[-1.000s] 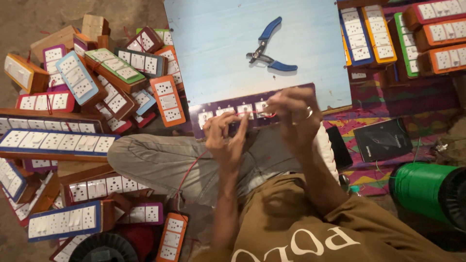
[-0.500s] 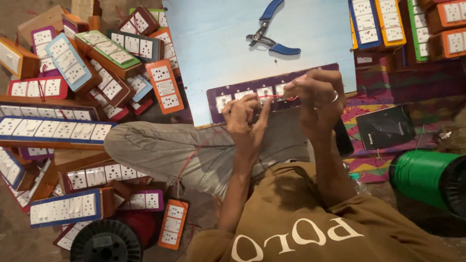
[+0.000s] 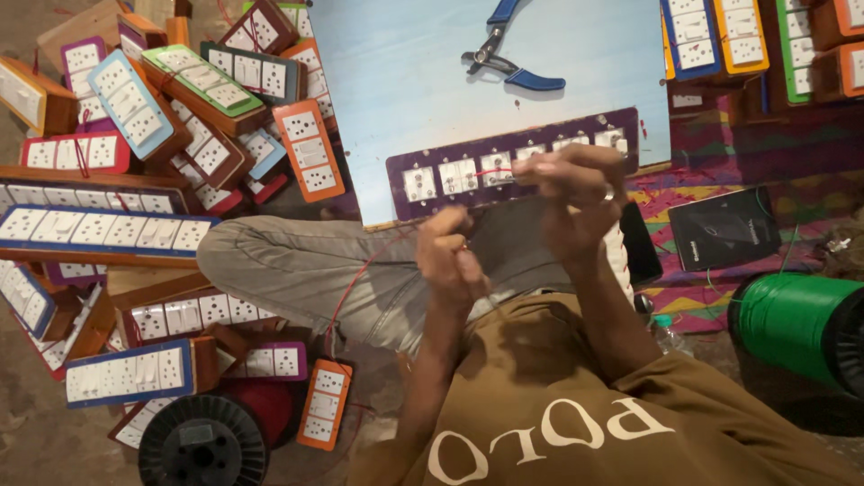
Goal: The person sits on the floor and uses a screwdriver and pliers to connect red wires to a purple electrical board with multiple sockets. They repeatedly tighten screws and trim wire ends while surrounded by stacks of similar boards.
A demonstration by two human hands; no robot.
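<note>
Two hands: left hand (image 3: 450,256) and right hand (image 3: 576,193) pinch thin red wire (image 3: 493,171), judged light, limp; grip near ends.

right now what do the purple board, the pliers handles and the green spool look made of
Purple board: probably painted wood or laminate, flat matt face, with white, likely plastic sockets set in. Pliers handles: blue rubbery or plastic sleeves over grey metal jaws. Green spool: seemingly wound plastic-coated wire, faintly glossy.
</note>
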